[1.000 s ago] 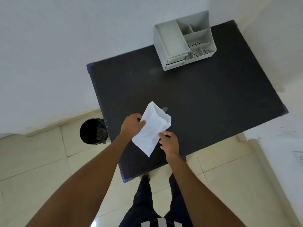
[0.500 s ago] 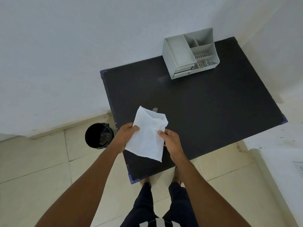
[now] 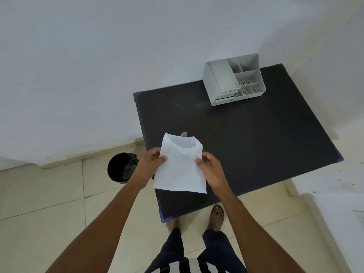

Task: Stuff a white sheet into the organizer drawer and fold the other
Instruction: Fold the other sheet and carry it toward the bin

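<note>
A white sheet (image 3: 180, 170) hangs above the near left part of the black table (image 3: 256, 146), its top edge curled over. My left hand (image 3: 149, 162) pinches its left edge and my right hand (image 3: 209, 168) pinches its right edge. The grey organizer (image 3: 232, 83) stands at the table's far edge, near the wall, with two small drawers shut on its front left side and several open compartments on the right. A small grey scrap (image 3: 184, 133) shows just behind the sheet's top edge.
A black waste bin (image 3: 122, 167) stands on the tiled floor left of the table. White walls close in behind and to the right of the table. My legs and sandalled feet (image 3: 216, 215) are at the table's near edge.
The sheet has turned from a slanted hold to hanging square between both hands, and it has spread wider. The view has shifted, so the table and organizer sit further right.
</note>
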